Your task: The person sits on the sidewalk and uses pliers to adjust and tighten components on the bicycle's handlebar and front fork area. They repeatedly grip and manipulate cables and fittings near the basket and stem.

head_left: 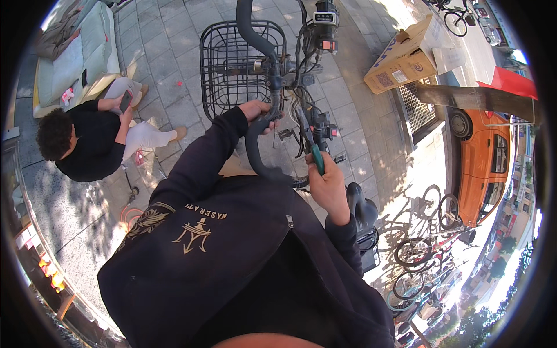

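Grey paving slabs (174,52) make up the ground, sunlit at the upper right and shaded at the lower left. On them stands a bicycle whose curved black handlebar (255,153) runs from the top of the view down toward the person's chest.

Left hand (259,113): closed around the handlebar at its bend, just below the stem. The fingers (268,123) wrap the tube from the near side and the thumb lies over the top; grip is full, no gap visible.

Right hand (328,184): closed in a fist on a tool with a teal handle (318,160). The handle rises out of the top of the fist, between thumb and forefinger; its metal shaft (304,126) points up and to the left into the bundle of cables (301,98) beside the stem. Whether the tip touches a cable cannot be determined.

A black wire basket (232,64) hangs on the front of the bicycle, just beyond the left hand. A black saddle (361,209) sits just beside the right forearm.

Surroundings: a second person in a black top (93,145) crouches on the paving at the left edge, holding a phone. A cardboard box (406,55) rests at the upper right. An orange car (484,168) stands at the right edge, with parked bicycles (423,249) below it.
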`<action>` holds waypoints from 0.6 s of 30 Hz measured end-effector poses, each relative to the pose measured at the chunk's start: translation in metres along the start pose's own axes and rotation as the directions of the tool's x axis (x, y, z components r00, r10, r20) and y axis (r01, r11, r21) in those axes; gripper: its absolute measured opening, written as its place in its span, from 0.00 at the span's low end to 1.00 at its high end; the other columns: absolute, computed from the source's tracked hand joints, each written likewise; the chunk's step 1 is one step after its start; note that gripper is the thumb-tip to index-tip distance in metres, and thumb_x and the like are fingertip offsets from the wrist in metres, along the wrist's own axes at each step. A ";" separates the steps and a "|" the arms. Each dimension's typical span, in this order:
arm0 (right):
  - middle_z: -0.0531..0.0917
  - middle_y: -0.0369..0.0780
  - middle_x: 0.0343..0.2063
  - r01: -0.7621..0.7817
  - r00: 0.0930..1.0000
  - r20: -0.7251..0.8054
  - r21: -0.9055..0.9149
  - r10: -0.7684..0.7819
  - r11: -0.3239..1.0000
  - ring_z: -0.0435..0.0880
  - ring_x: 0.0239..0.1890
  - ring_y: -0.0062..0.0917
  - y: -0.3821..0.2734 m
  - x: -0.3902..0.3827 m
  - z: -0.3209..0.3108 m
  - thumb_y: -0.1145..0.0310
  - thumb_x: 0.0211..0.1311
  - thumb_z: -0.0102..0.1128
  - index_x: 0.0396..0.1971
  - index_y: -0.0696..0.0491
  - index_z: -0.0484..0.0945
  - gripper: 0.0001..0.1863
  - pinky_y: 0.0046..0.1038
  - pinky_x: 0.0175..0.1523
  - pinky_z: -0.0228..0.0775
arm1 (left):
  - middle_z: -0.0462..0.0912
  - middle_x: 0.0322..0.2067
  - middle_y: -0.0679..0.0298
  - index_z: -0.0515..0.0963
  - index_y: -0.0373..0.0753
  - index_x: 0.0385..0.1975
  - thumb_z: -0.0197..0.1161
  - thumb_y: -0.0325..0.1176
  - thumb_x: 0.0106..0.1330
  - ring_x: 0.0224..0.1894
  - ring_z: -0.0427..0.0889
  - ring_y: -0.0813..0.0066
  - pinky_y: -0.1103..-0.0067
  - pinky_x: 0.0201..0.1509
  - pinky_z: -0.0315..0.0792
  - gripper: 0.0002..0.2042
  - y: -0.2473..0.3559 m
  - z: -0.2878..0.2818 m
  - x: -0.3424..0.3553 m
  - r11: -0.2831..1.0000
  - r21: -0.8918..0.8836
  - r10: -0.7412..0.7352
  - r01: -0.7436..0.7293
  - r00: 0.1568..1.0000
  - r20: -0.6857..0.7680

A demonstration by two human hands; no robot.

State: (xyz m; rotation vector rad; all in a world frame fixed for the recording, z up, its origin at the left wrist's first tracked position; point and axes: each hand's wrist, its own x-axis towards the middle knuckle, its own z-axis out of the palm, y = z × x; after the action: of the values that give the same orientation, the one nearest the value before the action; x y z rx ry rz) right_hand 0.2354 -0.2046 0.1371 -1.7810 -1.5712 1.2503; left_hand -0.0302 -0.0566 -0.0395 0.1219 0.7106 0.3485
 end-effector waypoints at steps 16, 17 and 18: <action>0.85 0.40 0.33 -0.001 0.999 0.038 0.137 -0.004 0.991 0.82 0.36 0.21 0.027 -0.017 0.003 0.73 0.74 0.58 0.48 0.57 0.83 0.09 0.28 0.45 0.76 | 0.86 0.38 0.59 0.81 0.40 0.48 0.69 0.46 0.77 0.37 0.88 0.73 0.78 0.35 0.86 0.16 -0.003 -0.002 0.017 0.973 0.104 0.205 -0.204 0.979 0.007; 0.86 0.40 0.34 -0.011 0.999 0.043 0.131 0.006 0.991 0.83 0.37 0.21 0.031 -0.020 0.003 0.73 0.73 0.58 0.48 0.57 0.83 0.09 0.28 0.46 0.76 | 0.86 0.38 0.58 0.80 0.39 0.49 0.69 0.46 0.77 0.38 0.89 0.72 0.76 0.36 0.86 0.16 -0.007 0.003 0.014 0.955 0.054 0.291 -0.291 0.957 -0.010; 0.87 0.42 0.36 0.028 0.999 0.020 0.122 -0.030 0.992 0.85 0.40 0.25 0.033 -0.020 0.003 0.73 0.73 0.58 0.49 0.57 0.83 0.10 0.29 0.49 0.77 | 0.87 0.38 0.58 0.79 0.39 0.49 0.69 0.46 0.77 0.38 0.89 0.70 0.75 0.37 0.87 0.16 -0.011 0.008 0.012 0.928 0.005 0.374 -0.374 0.927 -0.031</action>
State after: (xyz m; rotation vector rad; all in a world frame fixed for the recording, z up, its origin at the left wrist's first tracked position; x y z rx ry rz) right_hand 0.2515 -0.2326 0.1151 -1.6683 -1.4931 1.3268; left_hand -0.0136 -0.0623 -0.0431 0.2534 0.7180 0.7180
